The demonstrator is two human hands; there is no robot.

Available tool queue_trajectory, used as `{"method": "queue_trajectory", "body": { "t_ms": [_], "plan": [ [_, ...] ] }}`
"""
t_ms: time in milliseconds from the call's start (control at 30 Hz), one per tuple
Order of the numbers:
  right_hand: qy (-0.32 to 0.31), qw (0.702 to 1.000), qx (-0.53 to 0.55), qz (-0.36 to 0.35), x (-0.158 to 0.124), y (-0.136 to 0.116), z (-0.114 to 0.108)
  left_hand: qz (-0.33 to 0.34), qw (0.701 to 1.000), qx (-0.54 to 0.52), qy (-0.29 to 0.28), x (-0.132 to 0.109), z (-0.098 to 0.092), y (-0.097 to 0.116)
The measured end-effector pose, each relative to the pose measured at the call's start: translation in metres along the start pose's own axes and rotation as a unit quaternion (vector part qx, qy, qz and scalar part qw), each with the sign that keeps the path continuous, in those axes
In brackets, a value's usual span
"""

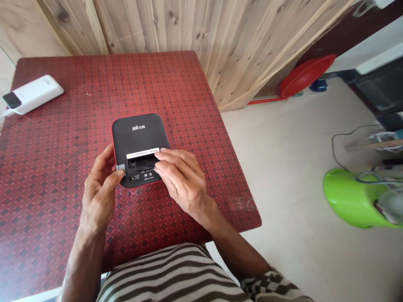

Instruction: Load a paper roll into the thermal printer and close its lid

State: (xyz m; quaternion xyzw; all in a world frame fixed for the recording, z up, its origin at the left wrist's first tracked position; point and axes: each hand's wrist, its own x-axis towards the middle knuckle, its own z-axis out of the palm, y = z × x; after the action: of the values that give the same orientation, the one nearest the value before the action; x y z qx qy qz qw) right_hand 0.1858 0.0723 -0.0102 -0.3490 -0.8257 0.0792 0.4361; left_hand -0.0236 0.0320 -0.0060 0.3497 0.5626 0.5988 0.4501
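A black device with a red rim (140, 136) lies flat on the red patterned table (63, 167), white lettering near its far end and a yellow label above an open slot at its near end. My left hand (100, 188) grips the device's near left corner, thumb pressed on a small grey part there. My right hand (181, 180) rests on the near right side, fingers together and fingertips pressing at the slot. Two or three tiny dark screws (128, 193) lie on the table just in front of the device.
A white power bank (33, 94) with a cable lies at the table's far left. Wooden panelling rises behind the table. On the floor to the right are a red basin (307, 74), a green fan base (352, 197) and loose cables.
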Motion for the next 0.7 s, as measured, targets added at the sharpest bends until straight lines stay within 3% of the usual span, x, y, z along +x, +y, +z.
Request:
{"method": "queue_trajectory", "body": {
  "t_ms": [100, 200, 367, 700],
  "plan": [
    [0.037, 0.999, -0.006, 0.03, -0.001, -0.001, -0.003, 0.008, 1.0, 0.007, 0.0, -0.003, -0.001, -0.002],
    [0.059, 0.991, 0.027, 0.12, -0.006, -0.002, -0.008, 0.007, 1.0, 0.009, -0.005, -0.003, -0.001, -0.003],
    [0.045, 0.948, 0.163, 0.27, -0.015, -0.004, -0.012, 0.013, 1.0, 0.017, 0.014, -0.003, 0.003, -0.001],
    [0.055, 0.909, 0.261, 0.32, -0.018, -0.003, -0.005, -0.008, 0.998, 0.036, 0.046, -0.002, 0.014, 0.002]
  ]
}}
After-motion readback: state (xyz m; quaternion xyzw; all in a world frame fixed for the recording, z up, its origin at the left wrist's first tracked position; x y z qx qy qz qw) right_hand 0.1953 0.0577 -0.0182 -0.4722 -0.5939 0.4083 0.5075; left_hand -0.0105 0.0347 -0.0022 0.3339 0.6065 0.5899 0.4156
